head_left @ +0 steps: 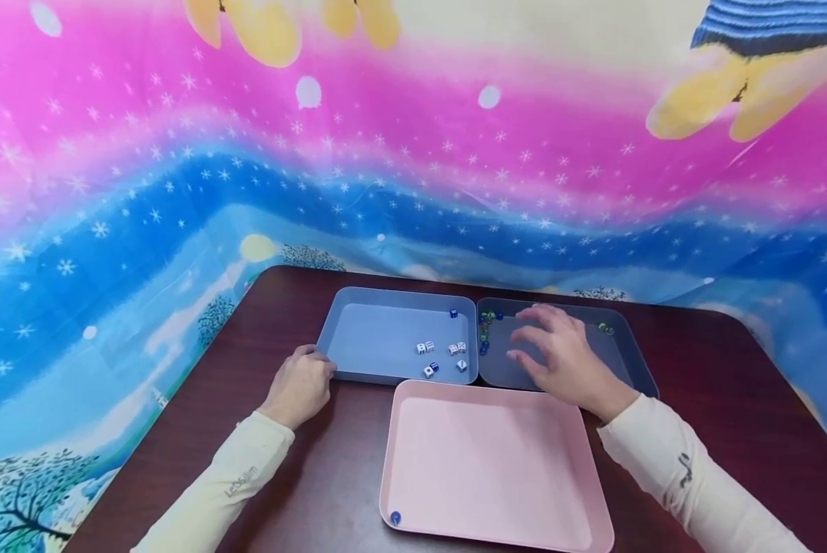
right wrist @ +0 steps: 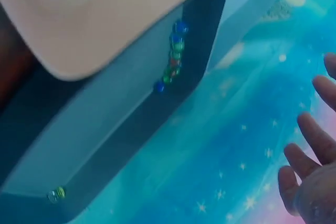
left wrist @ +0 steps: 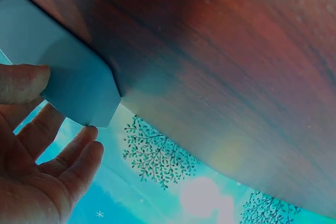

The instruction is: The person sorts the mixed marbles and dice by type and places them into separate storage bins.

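My left hand (head_left: 301,385) grips the front left corner of the blue tray (head_left: 372,376); in the left wrist view the thumb (left wrist: 26,83) lies on its outer wall. That tray holds several white dice (head_left: 421,348) and blue dice (head_left: 453,313). My right hand (head_left: 558,355) hovers over the dark grey tray (head_left: 613,357), fingers spread and slightly bent, nothing in them. Inside it, several blue and green marbles (right wrist: 177,47) line the left end, and a pair of marbles (head_left: 606,328) lies at the back right.
A pink tray (head_left: 489,461) stands in front, its back edge against the other two trays. One blue marble (head_left: 395,518) sits in its front left corner. The dark brown table (head_left: 344,453) ends at a patterned cloth (head_left: 413,153) behind.
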`<action>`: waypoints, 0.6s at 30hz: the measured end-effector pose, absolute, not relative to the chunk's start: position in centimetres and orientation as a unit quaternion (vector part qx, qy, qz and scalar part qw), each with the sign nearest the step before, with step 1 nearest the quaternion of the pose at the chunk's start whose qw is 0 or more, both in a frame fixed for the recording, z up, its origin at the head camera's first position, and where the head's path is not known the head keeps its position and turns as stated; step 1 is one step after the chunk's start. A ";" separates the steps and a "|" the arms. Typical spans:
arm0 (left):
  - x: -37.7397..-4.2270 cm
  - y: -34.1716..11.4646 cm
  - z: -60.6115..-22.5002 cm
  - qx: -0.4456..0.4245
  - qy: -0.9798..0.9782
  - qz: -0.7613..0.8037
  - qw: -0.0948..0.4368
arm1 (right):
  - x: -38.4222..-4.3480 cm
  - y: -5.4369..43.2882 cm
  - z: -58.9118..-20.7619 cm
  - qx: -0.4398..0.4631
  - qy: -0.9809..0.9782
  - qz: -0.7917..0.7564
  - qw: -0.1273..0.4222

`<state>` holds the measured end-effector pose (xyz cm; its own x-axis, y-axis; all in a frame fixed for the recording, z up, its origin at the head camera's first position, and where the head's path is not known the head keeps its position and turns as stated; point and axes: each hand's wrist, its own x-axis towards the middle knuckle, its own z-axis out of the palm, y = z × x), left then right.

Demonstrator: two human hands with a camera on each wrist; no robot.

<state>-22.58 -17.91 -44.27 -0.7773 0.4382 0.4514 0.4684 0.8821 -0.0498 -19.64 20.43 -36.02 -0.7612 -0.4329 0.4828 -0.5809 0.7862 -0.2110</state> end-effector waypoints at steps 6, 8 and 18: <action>-22.7 -17.7 -44.2 -0.241 -0.940 -0.033 0.237 | -17.5 18.7 -37.5 0.325 -0.915 0.143 0.189; -22.8 -17.6 -44.2 -0.245 -0.940 -0.033 0.236 | -16.6 17.6 -37.9 0.352 -0.908 0.135 0.182; -22.6 -17.8 -44.1 -0.240 -0.941 -0.034 0.236 | -12.4 10.5 -40.2 0.528 -0.847 0.004 0.062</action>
<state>-22.58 -17.78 -44.13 -0.7737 0.4350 0.4605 0.4673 0.8828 -0.0489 -12.35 10.50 -40.23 -0.4353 -0.8937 0.1085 -0.8946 0.4430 0.0593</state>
